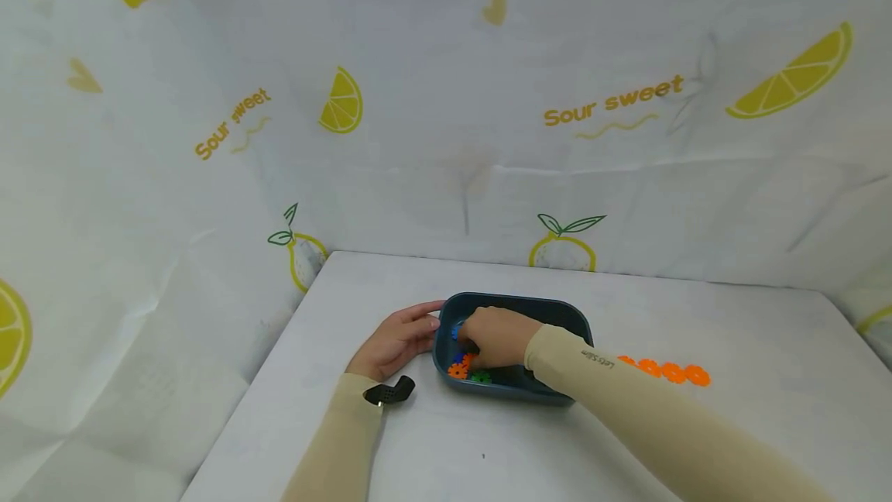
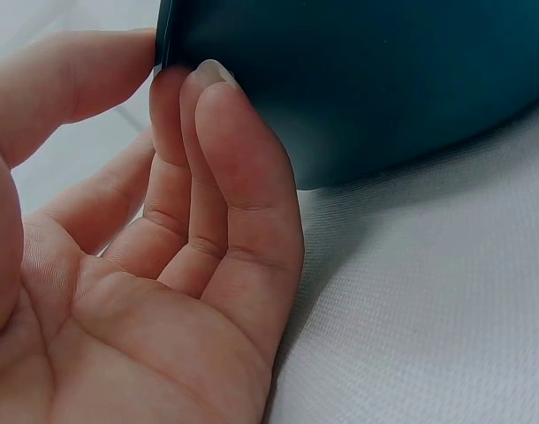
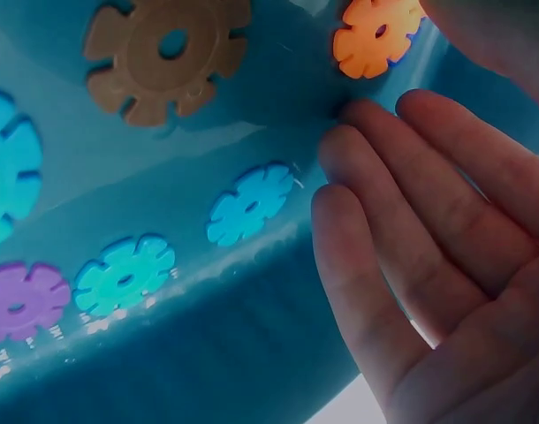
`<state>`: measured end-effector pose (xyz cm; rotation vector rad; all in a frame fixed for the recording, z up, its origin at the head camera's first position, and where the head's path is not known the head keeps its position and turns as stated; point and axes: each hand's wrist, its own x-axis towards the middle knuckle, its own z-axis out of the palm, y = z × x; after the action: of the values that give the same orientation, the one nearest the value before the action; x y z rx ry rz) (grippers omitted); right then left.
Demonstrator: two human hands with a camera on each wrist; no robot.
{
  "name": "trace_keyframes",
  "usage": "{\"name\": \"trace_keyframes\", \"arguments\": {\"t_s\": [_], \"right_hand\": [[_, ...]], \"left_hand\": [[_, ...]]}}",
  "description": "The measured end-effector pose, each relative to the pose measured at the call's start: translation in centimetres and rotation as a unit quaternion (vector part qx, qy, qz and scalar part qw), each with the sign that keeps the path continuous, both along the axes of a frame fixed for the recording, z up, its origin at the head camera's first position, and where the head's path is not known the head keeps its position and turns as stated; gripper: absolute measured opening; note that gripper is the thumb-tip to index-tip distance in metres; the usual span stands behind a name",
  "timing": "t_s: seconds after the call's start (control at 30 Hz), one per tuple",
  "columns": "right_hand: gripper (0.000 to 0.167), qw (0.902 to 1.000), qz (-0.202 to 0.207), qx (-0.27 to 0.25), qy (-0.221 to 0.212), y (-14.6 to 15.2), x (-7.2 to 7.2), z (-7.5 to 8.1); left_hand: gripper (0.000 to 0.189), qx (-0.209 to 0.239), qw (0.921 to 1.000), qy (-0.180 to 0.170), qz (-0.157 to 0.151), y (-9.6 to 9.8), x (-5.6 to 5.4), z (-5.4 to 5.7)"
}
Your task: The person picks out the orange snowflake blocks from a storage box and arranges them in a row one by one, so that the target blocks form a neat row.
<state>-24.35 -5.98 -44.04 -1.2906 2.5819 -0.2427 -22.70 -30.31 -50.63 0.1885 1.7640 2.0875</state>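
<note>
A dark teal bin [image 1: 512, 391] stood upright on the white desk [image 1: 432, 452], holding flat, notched discs in several colours. The right hand [image 1: 503, 337] reached down into it, fingers directed towards its left end. From the right wrist, the four fingers lay extended side by side, slightly bent, with a gap between them and the thumb. An orange disc [image 3: 362, 49] lay just beside the thumb, which hid part of it; whether they touched, I could not tell. Also inside were a brown disc [image 3: 137, 66], a light blue disc [image 3: 0, 168], a purple disc [image 3: 41, 296], a turquoise disc [image 3: 106, 278] and a small blue disc [image 3: 268, 193]. The head view also showed a green disc [image 1: 481, 377] near the bin's front wall.

The left hand [image 1: 397, 342] rested against the bin's left side, its fingers loosely bent onto the outer wall and the thumb tip at the rim [image 2: 166, 40].

To the right of the bin, a row of orange discs [image 1: 673, 374] lay on the desk, partly hidden by the beige right sleeve [image 1: 648, 409]. A black band [image 1: 392, 391] circled the left wrist. Behind the desk hung a white cloth [image 1: 432, 200] printed with lemons and "Sour sweet".
</note>
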Motion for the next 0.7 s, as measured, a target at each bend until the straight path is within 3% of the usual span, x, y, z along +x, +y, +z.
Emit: {"name": "trace_keyframes", "arguments": {"t_s": [0.3, 0.7], "right_hand": [[0.023, 0.9995, -0.009, 0.019, 0.023, -0.35, 0.62, 0.03], [0.019, 0.9996, -0.015, 0.019, 0.017, -0.39, 0.47, -0.14]], "left_hand": [[0.053, -0.001, 1.0000, -0.002, 0.004, -0.01, -0.04, -0.10], [0.055, -0.010, 0.9999, -0.007, 0.008, 0.08, -0.03, -0.07]]}}
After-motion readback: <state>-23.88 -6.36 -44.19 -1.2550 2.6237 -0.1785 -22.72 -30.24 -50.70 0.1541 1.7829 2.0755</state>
